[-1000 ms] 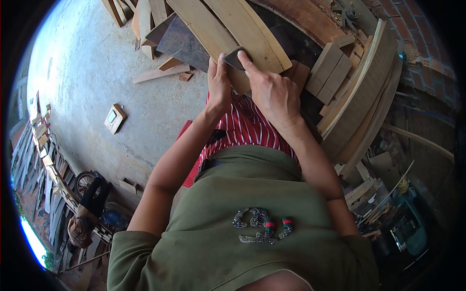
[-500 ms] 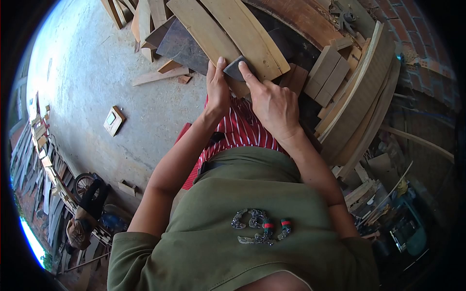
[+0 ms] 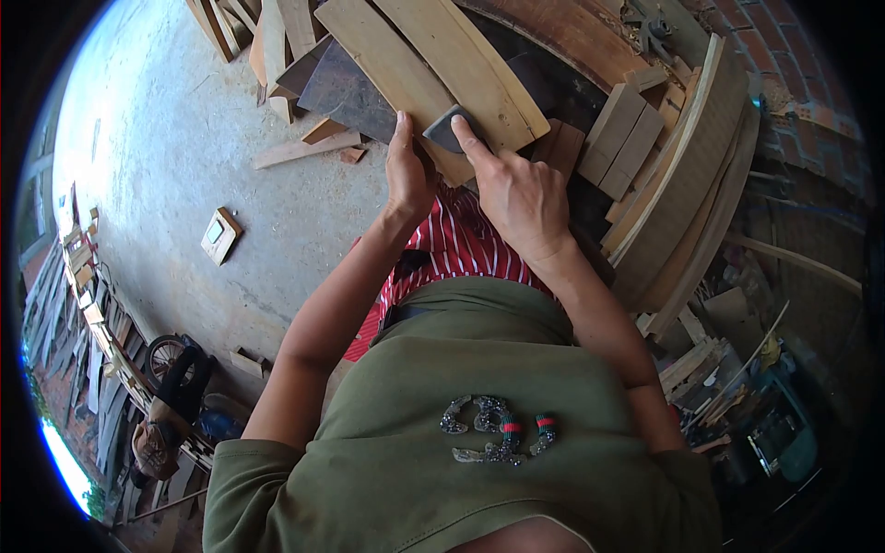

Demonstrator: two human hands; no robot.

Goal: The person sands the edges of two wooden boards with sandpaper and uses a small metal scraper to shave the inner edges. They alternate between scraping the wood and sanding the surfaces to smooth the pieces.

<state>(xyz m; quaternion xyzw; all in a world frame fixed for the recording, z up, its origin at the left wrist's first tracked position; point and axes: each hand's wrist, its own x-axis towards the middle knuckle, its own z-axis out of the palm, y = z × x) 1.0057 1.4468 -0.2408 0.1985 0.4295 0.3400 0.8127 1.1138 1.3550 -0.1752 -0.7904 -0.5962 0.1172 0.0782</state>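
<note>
Two pale, slightly curved wooden boards [image 3: 392, 69] lie side by side, pointing away from me, their near ends over my lap. At the near left edge of the left board, my left hand [image 3: 408, 170] is curled against the wood, one finger stretched along the side; its other fingers are partly hidden. My right hand [image 3: 524, 198] grips a dark grey flat pad [image 3: 444, 132], which looks like folded sandpaper. Its index finger is stretched out, pressing the pad onto the left board near its end. The thumb under the pad is hidden.
Stacked curved boards [image 3: 687, 166] and short planks [image 3: 622, 143] stand at the right. A dark panel [image 3: 346, 92] and wood offcuts [image 3: 304, 149] lie left of the boards. A small square block [image 3: 221, 236] sits on the concrete floor. Another person [image 3: 161, 433] is at lower left.
My left hand has shifted slightly left along the board's edge, with its thumb or finger lifted off the top face. The grey pad has moved only slightly.
</note>
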